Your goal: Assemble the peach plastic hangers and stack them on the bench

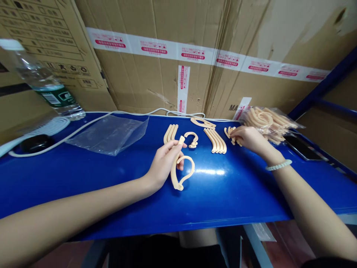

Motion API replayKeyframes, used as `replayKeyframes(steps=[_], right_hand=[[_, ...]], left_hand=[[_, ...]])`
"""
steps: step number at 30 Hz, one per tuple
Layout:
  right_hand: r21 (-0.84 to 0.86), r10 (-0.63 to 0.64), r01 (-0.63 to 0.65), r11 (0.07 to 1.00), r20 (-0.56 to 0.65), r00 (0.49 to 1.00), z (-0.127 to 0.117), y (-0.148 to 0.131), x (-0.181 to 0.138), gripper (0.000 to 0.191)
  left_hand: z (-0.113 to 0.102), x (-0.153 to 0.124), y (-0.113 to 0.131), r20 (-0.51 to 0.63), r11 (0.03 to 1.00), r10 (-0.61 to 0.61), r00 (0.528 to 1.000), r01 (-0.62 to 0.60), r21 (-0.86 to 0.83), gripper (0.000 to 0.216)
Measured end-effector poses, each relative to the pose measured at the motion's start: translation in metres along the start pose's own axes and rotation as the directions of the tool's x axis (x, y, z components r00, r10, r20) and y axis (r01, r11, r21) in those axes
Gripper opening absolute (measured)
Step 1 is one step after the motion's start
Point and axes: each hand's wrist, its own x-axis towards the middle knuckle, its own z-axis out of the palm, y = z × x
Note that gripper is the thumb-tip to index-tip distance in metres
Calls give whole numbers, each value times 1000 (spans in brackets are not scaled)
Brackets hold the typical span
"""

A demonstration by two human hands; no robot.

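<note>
My left hand (pixel 166 163) is closed around a partly joined beige plastic clothes hanger (pixel 174 175), made of a curved arm with a hook (pixel 192 165) at its lower end. Over a small pile of short beige plastic pieces (pixel 229 131), my right hand (pixel 247 137) has its fingertips pinched together; what is between them is mostly hidden. To the left of that pile lies a row of several curved hanger arms (pixel 216 141). Behind my left hand are a few more arms (pixel 170 133) and a group of hooks (pixel 192 139). Farther back rests a flat beige loop-shaped part (pixel 203 123).
A clear bag of beige parts (pixel 269 123) sits at the right, beside a dark phone (pixel 302 147). On the left are a flat plastic bag (pixel 111 134), a white cable (pixel 92 128), a black mouse-like object (pixel 37 143) and a water bottle (pixel 52 89). Cardboard boxes (pixel 156 82) line the blue table's (pixel 125 208) back.
</note>
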Motion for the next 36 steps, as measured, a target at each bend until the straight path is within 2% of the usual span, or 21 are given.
replayKeyframes(steps=[4,6,8,10,11,13,15,17,19,22,24,26,27,28,29,30,31,32,33,35,36], right_hand=[[8,3,-3,1000,13,1000,1,0,2,40],[32,-14,17,999,-83,996,-6,-18,4,37],[91,-55,78,993,-238,970,-16,-52,6,33],[210,-150,232,950,-346,926,-26,-95,7,28],[238,-230,324,916,-350,908,-29,-117,6,27],[179,-409,481,858,-327,852,-30,-152,3,26],[70,-486,526,848,-294,823,-25,-170,0,26],[-10,-510,529,848,-281,813,-18,-173,-2,21],[-12,-504,522,853,-281,817,-13,-167,-1,18],[109,-422,466,878,-281,862,-13,-157,2,23],[174,-355,413,894,-287,890,-15,-154,2,25],[177,-314,375,910,-297,902,-16,-152,2,24],[164,-304,363,917,-302,904,-16,-152,1,25],[150,-298,356,922,-309,903,-15,-152,1,25],[138,-296,352,926,-315,902,-15,-152,1,25],[131,-294,350,928,-322,900,-14,-152,1,25],[125,-294,350,928,-331,897,-14,-152,0,25],[119,-295,352,929,-339,893,-13,-153,0,26],[111,-296,352,929,-346,890,-14,-153,0,26],[85,-307,357,930,-355,883,-15,-154,-1,28],[68,-317,364,929,-360,877,-15,-155,-2,29]], left_hand=[[-1,1,-2,-41,1000,25,999,-26,-11,31],[-1,2,-2,-61,999,31,998,-32,-12,33],[0,3,-1,-95,999,39,995,-41,-17,36],[0,4,-1,-132,998,57,990,-60,-20,39],[1,5,0,-144,997,66,987,-69,-21,40],[1,5,0,-153,996,78,985,-83,-30,43],[1,5,0,-133,996,79,988,-85,-40,45],[1,5,0,-98,996,79,992,-83,-36,44],[0,7,-1,-70,996,90,993,-92,-22,42],[-1,9,-2,-91,991,137,986,-137,6,41],[-4,10,-1,-136,971,234,963,-224,81,47],[-7,9,2,-139,883,426,894,-377,279,53],[-9,8,3,-77,780,541,838,-466,417,52],[-11,7,5,52,629,635,771,-556,543,47],[-13,5,7,228,449,679,698,-640,624,39],[-14,3,9,406,276,663,629,-710,648,30],[-15,2,9,548,145,609,574,-760,634,23],[-15,0,10,632,69,551,545,-784,616,19],[-15,-1,9,673,28,509,537,-791,611,16],[-14,-1,8,684,-25,477,552,-770,638,15],[-13,-1,8,693,-65,472,545,-762,644,16]])
